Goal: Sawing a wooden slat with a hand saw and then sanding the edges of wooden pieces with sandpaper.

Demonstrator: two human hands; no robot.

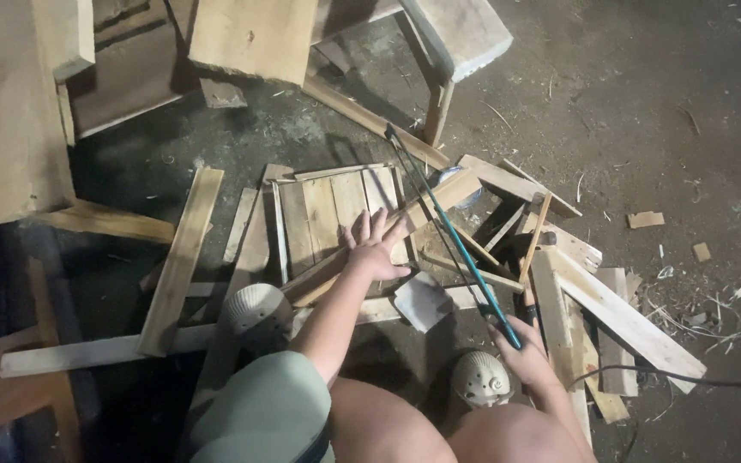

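Knees bent over scrap wood, your left hand (376, 243) presses flat, fingers spread, on the slat panel (336, 214) while your right hand (521, 347) grips the saw (448, 227); keep the panel pinned and strokes steady.

The floor (645, 103) is dark, rough concrete, dusted with sawdust, splinters and thin wood shavings. A heap of scrap wood lies on it: a small panel of joined slats (332, 214) at the middle, a long plank (182, 257) just left of it, and a crossing pile of boards and thin strips (576, 291) to the right. Two small wood chips (645, 219) lie apart on the bare concrete further right. A black cable (688, 375) runs across the floor at the lower right. A pale, flat scrap (422, 300) rests among the boards.
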